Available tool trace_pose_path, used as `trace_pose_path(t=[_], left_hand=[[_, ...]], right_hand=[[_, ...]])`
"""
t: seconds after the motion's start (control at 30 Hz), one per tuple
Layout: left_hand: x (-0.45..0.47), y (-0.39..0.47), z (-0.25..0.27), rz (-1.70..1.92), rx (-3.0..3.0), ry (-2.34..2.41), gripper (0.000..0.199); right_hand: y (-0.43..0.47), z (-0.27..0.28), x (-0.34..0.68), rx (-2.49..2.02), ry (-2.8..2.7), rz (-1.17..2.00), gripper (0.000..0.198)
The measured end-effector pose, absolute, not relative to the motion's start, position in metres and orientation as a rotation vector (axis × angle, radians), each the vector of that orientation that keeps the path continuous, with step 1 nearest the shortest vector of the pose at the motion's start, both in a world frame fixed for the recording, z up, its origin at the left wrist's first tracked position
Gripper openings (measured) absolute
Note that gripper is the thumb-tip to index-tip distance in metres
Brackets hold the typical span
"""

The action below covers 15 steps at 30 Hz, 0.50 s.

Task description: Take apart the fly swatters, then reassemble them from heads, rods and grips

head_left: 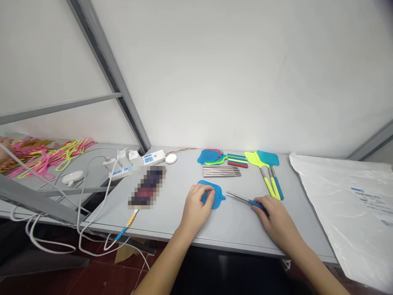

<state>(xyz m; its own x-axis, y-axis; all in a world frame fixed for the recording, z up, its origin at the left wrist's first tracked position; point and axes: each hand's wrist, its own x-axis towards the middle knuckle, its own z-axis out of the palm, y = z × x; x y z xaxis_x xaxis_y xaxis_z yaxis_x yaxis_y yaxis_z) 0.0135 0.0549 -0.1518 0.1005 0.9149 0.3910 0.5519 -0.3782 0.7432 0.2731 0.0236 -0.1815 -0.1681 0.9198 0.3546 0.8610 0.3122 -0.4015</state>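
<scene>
My left hand point(198, 205) is closed on a blue fly swatter head point(218, 196), which lies on the table with its narrow neck pointing right. In my right hand point(273, 217) is a metal swatter rod with a blue handle point(242, 198); its bare tip points at that neck, a small gap apart. Behind them lie a row of metal rods point(221, 171), a pile of mesh swatter heads point(210, 156) in blue, red and green, and several coloured handle sleeves point(238, 160). Further right rest three assembled fly swatters point(266, 166), two yellow-green and one blue.
A pixelated phone-like object point(147, 188) lies on the left of the grey table point(172, 213), with a power strip point(153, 157), white cables and a round white device point(171, 158). A large white plastic bag point(344, 196) covers the right end. Another person's hand point(4, 149) is near pink and yellow cords point(52, 157).
</scene>
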Motion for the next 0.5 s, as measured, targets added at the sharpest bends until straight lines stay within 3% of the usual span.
trace_pose_path(t=[0.2, 0.5], left_hand=[[0.025, 0.049, -0.156, 0.804, 2.488, 1.608, 0.036], [0.023, 0.053, -0.166, 0.636, 2.388, 1.917, 0.035]], right_hand=[[0.027, -0.186, 0.272, -1.560, -2.048, 0.054, 0.020], [0.026, -0.185, 0.269, -1.582, -2.045, 0.017, 0.024]])
